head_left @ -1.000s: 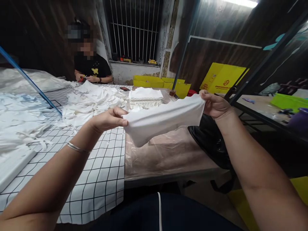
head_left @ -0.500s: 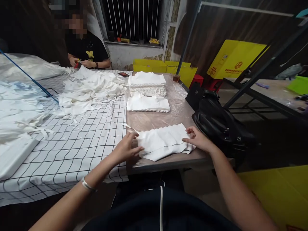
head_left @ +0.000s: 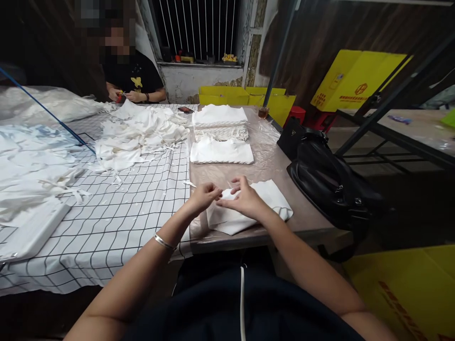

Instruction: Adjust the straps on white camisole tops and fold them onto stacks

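Both hands met over white cloth; no legible writing.

The folded cloth lies on the bench at its near edge, close to the near right corner; the left grip and the right grip rest on the left part of this cloth, touching each other; behind it, toward the middle of the bench, lies a low stack of cloths, and just behind that a higher stack; left of both stacks a loose heap of cloths lies on the checked cover; a bag sits beside the right edge; a co-worker's hands are at the far edge.
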Motion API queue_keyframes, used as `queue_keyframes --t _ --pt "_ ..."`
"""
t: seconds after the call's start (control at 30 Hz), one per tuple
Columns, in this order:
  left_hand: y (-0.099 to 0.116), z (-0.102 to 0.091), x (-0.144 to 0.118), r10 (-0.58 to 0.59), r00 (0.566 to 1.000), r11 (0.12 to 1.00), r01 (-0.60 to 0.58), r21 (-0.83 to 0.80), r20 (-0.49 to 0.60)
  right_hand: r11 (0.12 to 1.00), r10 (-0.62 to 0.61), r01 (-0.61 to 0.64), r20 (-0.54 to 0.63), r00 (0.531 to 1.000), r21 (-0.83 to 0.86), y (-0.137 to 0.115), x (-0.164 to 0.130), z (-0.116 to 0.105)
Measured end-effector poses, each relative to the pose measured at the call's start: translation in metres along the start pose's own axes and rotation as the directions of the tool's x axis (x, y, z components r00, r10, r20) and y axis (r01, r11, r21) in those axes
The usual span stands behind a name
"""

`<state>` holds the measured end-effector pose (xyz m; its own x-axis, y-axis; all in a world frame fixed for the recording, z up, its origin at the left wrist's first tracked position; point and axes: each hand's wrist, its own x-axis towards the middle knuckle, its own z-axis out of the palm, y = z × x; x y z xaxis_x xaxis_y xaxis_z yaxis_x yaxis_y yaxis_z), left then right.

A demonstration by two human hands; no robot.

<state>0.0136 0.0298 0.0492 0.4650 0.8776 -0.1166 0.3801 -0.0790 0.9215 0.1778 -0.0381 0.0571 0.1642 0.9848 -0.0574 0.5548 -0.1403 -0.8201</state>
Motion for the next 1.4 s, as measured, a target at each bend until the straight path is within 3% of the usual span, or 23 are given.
queue_keyframes --t 0.07,0.13,0.2,0.3,0.4,0.5,0.6,0.67,0.77,0.87,0.97,1.07,1.13,1.23,1.33,1.4 --pt "0.018 -0.002 0.001 0.104 0.995 0.961 -0.098 -0.259 0.007 0.996 -0.05 0.055 0.06 0.997 -0.076 -0.015 0.009 0.021" --pt "0.033 -0.007 0.001 0.181 0.977 0.907 -0.209 -0.366 -0.109 0.972 -0.088 0.106 0.095 0.992 -0.208 -0.023 0.019 0.041" --pt "0.039 -0.016 0.002 0.179 0.95 0.872 -0.274 -0.405 -0.257 0.924 -0.091 0.137 0.143 0.986 -0.358 -0.026 0.025 0.058" --pt "0.03 -0.032 0.001 0.118 0.931 0.852 -0.274 -0.447 -0.346 0.883 -0.058 0.144 0.2 0.978 -0.447 -0.022 0.027 0.073" --pt "0.01 -0.046 -0.004 0.087 0.926 0.846 -0.263 -0.464 -0.367 0.912 -0.052 0.127 0.197 0.979 -0.39 -0.013 0.026 0.066" --pt "0.001 -0.052 -0.007 0.141 0.943 0.823 -0.281 -0.493 -0.303 0.997 -0.08 0.081 0.138 0.987 -0.006 -0.011 0.024 0.038" --pt "0.014 -0.044 -0.006 0.324 0.945 0.805 -0.304 -0.51 -0.051 0.885 -0.164 0.085 0.135 0.977 0.457 -0.024 0.02 -0.003" --pt "0.032 -0.034 -0.001 0.442 0.884 0.815 -0.325 -0.48 0.152 0.81 -0.234 0.101 0.16 0.959 0.578 -0.041 0.015 -0.034" --pt "0.061 -0.02 0.013 0.51 0.766 0.845 -0.36 -0.395 0.392 0.784 -0.304 0.157 0.151 0.941 0.601 -0.073 0.008 -0.082" --pt "0.079 -0.017 0.029 0.495 0.68 0.865 -0.327 -0.381 0.54 0.766 -0.381 0.292 0.038 0.924 0.573 -0.103 0.002 -0.126" --pt "0.083 -0.023 0.039 0.425 0.643 0.902 -0.242 -0.358 0.637 0.765 -0.416 0.397 -0.083 0.906 0.507 -0.124 -0.005 -0.159" --pt "0.081 -0.033 0.038 0.299 0.63 0.954 -0.212 -0.213 0.717 0.84 -0.341 0.396 -0.206 0.917 0.37 -0.138 -0.012 -0.182" --pt "0.078 -0.042 0.034 0.262 0.648 0.964 -0.212 -0.161 0.715 0.876 -0.289 0.373 -0.286 0.914 0.306 -0.14 -0.014 -0.195" --pt "0.078 -0.065 0.034 0.271 0.752 0.962 -0.197 -0.187 0.601 0.891 -0.252 0.347 -0.315 0.915 0.294 -0.132 -0.009 -0.214" --pt "0.091 -0.096 0.053 0.288 0.883 0.957 -0.259 -0.128 0.372 0.915 -0.184 0.274 -0.3 0.936 0.295 -0.114 0.013 -0.23" --pt "0.113 -0.117 0.071 0.334 0.932 0.942 -0.333 -0.032 0.142 0.937 -0.135 0.221 -0.302 0.944 0.27 -0.106 0.035 -0.239"
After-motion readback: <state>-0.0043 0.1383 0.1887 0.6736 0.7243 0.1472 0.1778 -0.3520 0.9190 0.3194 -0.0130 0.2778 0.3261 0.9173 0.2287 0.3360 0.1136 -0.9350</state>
